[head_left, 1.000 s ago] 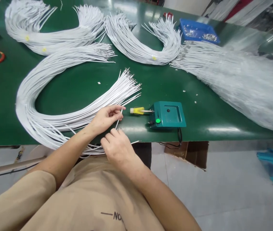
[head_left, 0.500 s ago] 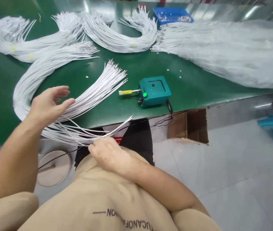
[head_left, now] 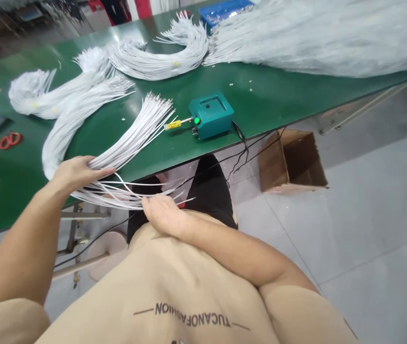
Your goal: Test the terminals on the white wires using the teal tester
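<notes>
Long white wires with metal-tipped ends lie in a curved bundle [head_left: 135, 129] on the green table. My left hand [head_left: 76, 174] is wrapped round the near part of this bundle, thumb on the close side and fingertips partly hidden by the wires. Below it, a looser group of white wires [head_left: 117, 197] hangs over the table's front edge by my waist. My right hand [head_left: 165, 215] is closed round these loose wires close to their free ends, its fingers mostly out of sight. A teal device [head_left: 212, 117] with a yellow-labelled tip [head_left: 173, 125] sits right of the bundle.
More white wire bundles [head_left: 160, 64] lie farther back, beside a plastic-wrapped heap [head_left: 314, 38] and a blue tray [head_left: 225, 10]. Red-handled scissors [head_left: 10, 140] are at the left. Black cords [head_left: 241, 138] run down past a cardboard box [head_left: 292, 162] and a round stool [head_left: 106, 255].
My left hand has come down from above the bundle and closed round it. The right hand stays at the loose wires. The whole view has shifted and tilted, showing more beyond the table.
</notes>
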Demonstrator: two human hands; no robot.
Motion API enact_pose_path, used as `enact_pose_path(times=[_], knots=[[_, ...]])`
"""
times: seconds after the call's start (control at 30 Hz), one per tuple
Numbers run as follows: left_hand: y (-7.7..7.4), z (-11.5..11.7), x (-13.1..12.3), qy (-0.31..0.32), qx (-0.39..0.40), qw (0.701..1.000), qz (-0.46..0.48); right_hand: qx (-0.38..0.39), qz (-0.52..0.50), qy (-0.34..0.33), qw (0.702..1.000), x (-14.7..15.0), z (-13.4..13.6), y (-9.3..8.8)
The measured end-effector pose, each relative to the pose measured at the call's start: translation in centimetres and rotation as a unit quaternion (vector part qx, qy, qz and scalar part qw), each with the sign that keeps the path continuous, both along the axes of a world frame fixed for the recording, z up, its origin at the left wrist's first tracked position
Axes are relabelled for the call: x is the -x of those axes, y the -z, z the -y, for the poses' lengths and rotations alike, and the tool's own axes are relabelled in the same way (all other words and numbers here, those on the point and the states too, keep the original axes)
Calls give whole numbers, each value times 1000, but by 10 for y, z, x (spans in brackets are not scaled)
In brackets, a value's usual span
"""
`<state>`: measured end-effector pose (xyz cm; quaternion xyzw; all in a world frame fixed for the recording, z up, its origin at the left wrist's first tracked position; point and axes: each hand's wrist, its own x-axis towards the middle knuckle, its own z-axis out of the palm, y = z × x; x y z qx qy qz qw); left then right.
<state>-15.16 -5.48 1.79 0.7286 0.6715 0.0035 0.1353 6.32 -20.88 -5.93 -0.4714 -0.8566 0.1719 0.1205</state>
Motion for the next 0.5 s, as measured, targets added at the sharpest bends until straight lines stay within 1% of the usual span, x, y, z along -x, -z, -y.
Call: enact_pose_path(times=[0.03,0.1,0.17,0.23,0.3,0.33,0.43,0.5], knots=[[-2,4,-3,-5,-3,1000,-25,1,-7,11,1000,-1,2,1],[-5,12,-7,-2,-9,998,-67,-6,-25,66,997,-6,0,1],[-8,19,-9,3,-11,998,-66,-9,-49,124,991,-11,-8,2],[-11,25,-9,10,0,998,-59,9,-73,151,986,-13,-19,3],[-12,30,-8,18,13,999,-49,40,-96,131,986,-12,-29,4],[-13,31,-9,25,17,999,-42,58,-102,106,987,-10,-33,5],[-11,30,-20,67,11,998,-17,114,-95,-10,989,2,-36,5],[-6,25,-36,107,-5,994,-20,122,-71,-69,988,9,-32,5]])
